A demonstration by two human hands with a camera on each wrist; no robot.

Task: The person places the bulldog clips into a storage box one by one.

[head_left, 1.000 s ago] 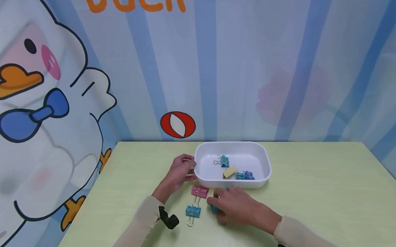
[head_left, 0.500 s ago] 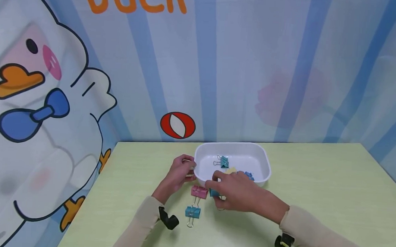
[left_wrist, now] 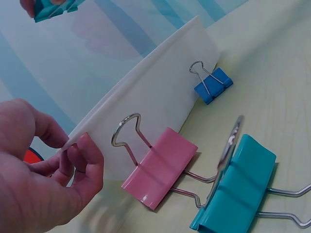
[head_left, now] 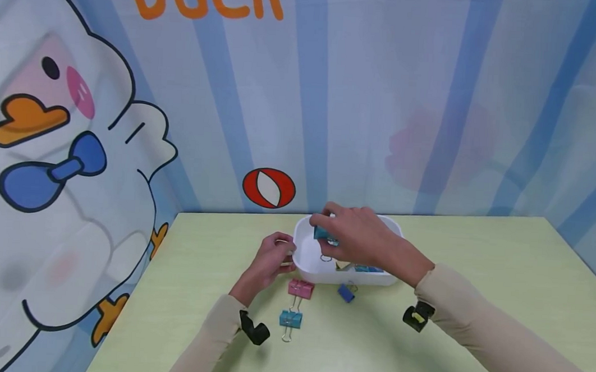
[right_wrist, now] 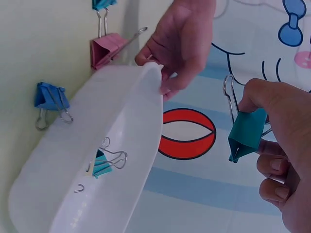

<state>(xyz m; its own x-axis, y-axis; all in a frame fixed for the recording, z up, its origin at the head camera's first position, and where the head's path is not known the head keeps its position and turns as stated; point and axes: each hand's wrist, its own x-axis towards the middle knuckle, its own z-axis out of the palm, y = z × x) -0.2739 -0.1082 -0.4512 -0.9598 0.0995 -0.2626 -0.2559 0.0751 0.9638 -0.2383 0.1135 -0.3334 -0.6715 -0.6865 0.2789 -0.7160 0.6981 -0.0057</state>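
Note:
My left hand (head_left: 269, 257) pinches the left rim of a white plastic tray (head_left: 313, 274) between thumb and fingers. Above the tray, my right hand (head_left: 358, 237) holds a large teal binder clip (right_wrist: 247, 131) by its body, its wire handles sticking out. Inside the tray lie a smaller teal binder clip (right_wrist: 102, 165) and a yellow clip (head_left: 343, 265), with others partly covered by the right hand in the head view. In front of the tray are a pink binder clip (left_wrist: 160, 167), another teal one (left_wrist: 238, 187) and a small blue one (left_wrist: 214, 86).
The pale yellow table (head_left: 473, 307) reaches back to a printed curtain (head_left: 363, 99) with a duck and blue stripes. Pink and teal clips lie in a line with handles touching or overlapping. A black wrist camera (head_left: 254, 328) sits on the left sleeve.
My right hand has picked up the teal binder clip from the table and moved up and back over the tray. The small blue clip has come into view. The left hand stays at the rim.

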